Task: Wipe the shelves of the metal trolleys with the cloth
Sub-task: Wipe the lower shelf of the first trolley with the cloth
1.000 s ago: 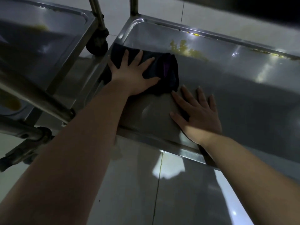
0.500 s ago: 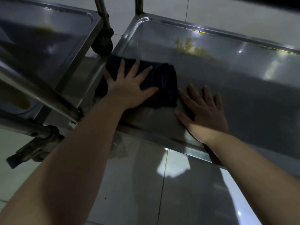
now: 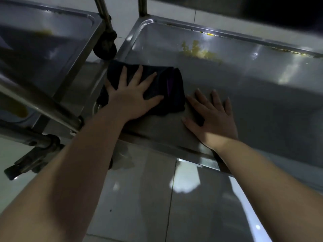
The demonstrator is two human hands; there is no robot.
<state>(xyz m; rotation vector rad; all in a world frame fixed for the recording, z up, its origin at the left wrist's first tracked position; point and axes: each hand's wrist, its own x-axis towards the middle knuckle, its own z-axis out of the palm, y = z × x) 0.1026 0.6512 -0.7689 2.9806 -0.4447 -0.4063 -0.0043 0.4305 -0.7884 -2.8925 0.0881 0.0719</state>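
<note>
Head view, one frame, dim light: we list a left hand (image 3: 130, 97), fingers spread and palm pressed flat on a dark cloth (image 3: 167, 91); the cloth, folded, with a purple streak, lies under and just right of that hand, at the near left corner of a metal trolley shelf (image 3: 253, 95). We list a right hand (image 3: 212, 118), fingers spread, flat on the bare shelf, its fingertips just beside the cloth's right edge. Beyond both hands we note yellow residue (image 3: 197, 50) on the shelf surface and yellow specks along the far rim. Left of the left hand we record a second trolley shelf (image 3: 43, 49), a black castor wheel (image 3: 104, 47), and metal frame tubes. Beneath our forearms lies a tiled floor (image 3: 148, 198).
</note>
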